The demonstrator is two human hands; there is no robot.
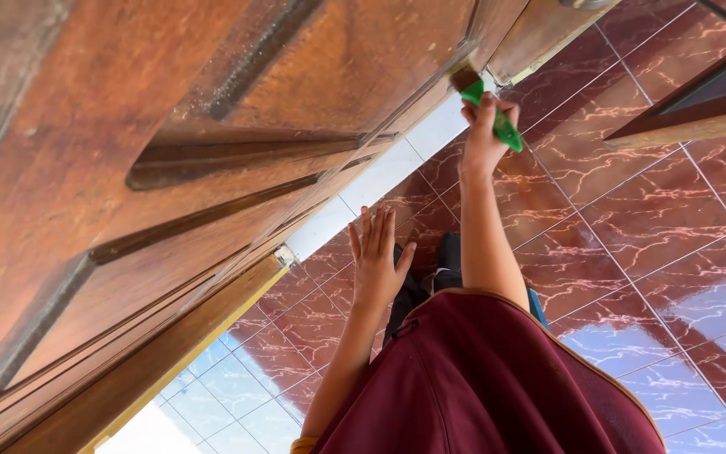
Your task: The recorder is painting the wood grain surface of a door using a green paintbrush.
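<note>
Head view | door [128,126]: one, brown panelled wood with raised mouldings, glossy | paintbrush [485,105]: one, green plastic handle, dark bristles touching the door's lower edge | right hand [485,134]: fist closed around the handle | left hand [376,256]: open, fingers spread, holding nothing, near the door's edge | floor [632,210]: red marbled square tiles, shiny.

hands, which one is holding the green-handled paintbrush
The right hand, raised farther from the body, grips the green-handled paintbrush against the brown wooden door. The left hand is open and empty, fingers spread.
</note>
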